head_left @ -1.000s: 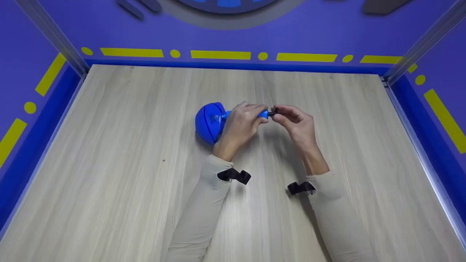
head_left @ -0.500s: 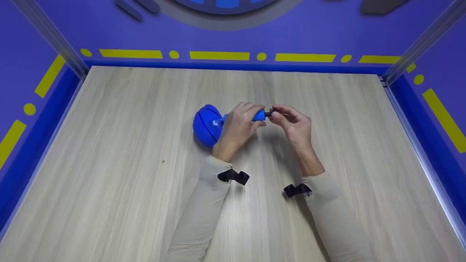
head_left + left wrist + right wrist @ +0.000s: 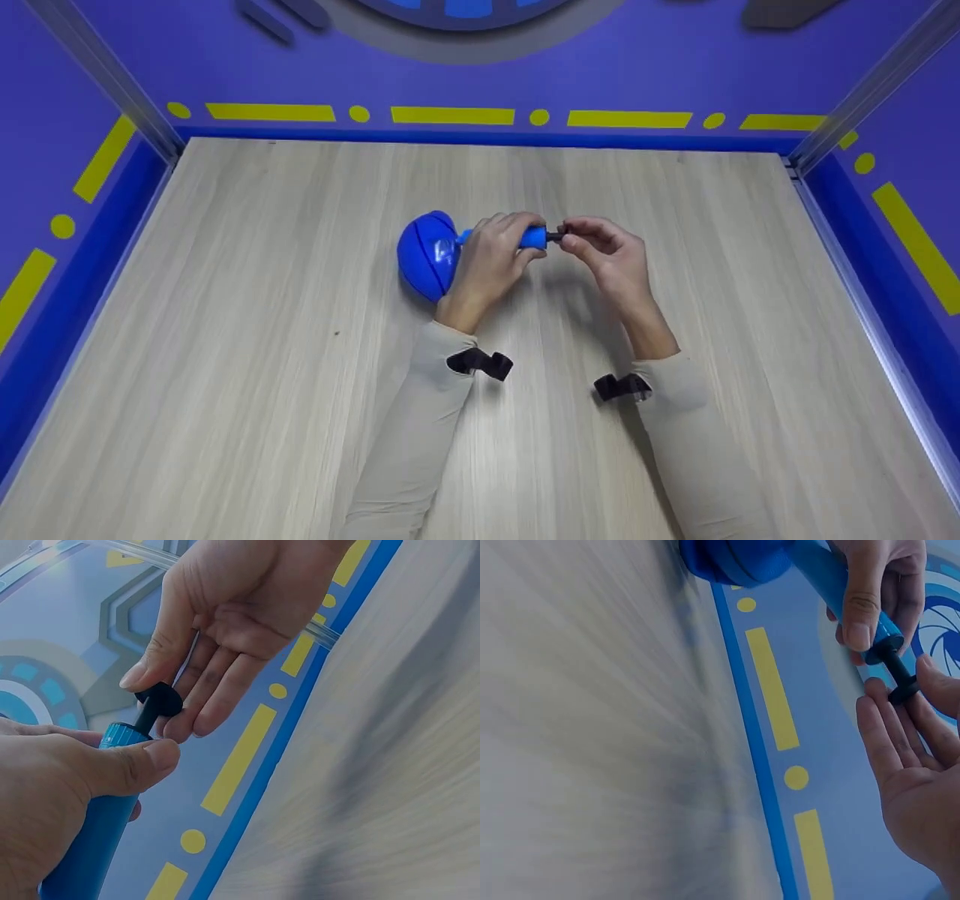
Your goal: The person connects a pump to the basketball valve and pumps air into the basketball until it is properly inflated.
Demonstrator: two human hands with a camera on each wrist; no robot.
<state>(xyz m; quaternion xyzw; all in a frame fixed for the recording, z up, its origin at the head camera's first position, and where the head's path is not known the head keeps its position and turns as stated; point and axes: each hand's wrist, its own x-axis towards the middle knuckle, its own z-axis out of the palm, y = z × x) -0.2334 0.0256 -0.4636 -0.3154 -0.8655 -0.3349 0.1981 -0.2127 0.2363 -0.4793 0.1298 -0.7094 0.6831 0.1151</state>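
Over wooden table [image 3: 247, 420], blue pump [image 3: 535, 238]; purple walls [image 3: 465, 84]

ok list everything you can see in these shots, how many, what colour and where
ball: 1, blue with dark lines, at the pump's nozzle end
pump: 1, lighter blue, between ball and handle
handle: 1, black, extending from the pump
table: 1, pale wood-grain, below the hands
wall panels: 3, purple-blue with yellow marks, back and sides
corner posts: 2, silver, back corners
wrist bands: 2, black, at the cuffs
sleeves: 2, beige, on the forearms
left hand: 1, bare, gripping pump
right hand: 1, bare, holding handle
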